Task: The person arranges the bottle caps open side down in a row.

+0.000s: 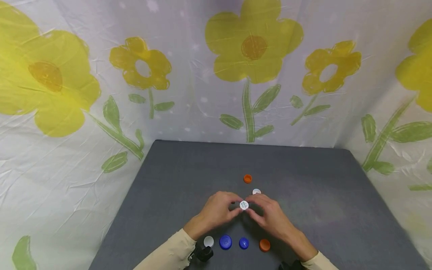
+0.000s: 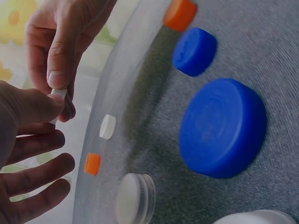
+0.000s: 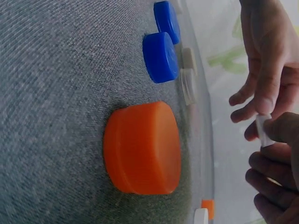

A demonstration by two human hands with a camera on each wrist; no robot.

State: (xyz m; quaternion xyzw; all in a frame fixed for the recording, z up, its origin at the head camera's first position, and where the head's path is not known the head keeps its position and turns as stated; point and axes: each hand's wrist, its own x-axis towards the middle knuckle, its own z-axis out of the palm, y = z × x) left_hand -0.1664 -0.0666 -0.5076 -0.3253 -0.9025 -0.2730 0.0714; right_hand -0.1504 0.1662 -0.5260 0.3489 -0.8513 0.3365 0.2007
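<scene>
Between both hands, raised above the grey table, is a small white bottle cap (image 1: 244, 205) with printed marks on its top. My left hand (image 1: 218, 208) pinches its left side between thumb and index finger. From the right, my right hand (image 1: 269, 214) pinches the same cap. In the left wrist view the cap (image 2: 59, 93) is tilted and partly covered by the thumbs. Just beyond my right fingers lies another white cap (image 1: 256, 191), partly hidden in the head view. Farther back sits a small orange cap (image 1: 248, 179).
Nearest the body, a white cap (image 1: 208, 241), a large blue cap (image 1: 225, 242), a smaller blue cap (image 1: 244, 243) and an orange cap (image 1: 264, 245) form a row on the grey table (image 1: 189, 165). A ridged whitish cap (image 2: 135, 198) shows in the left wrist view. Flowered sheeting surrounds the table.
</scene>
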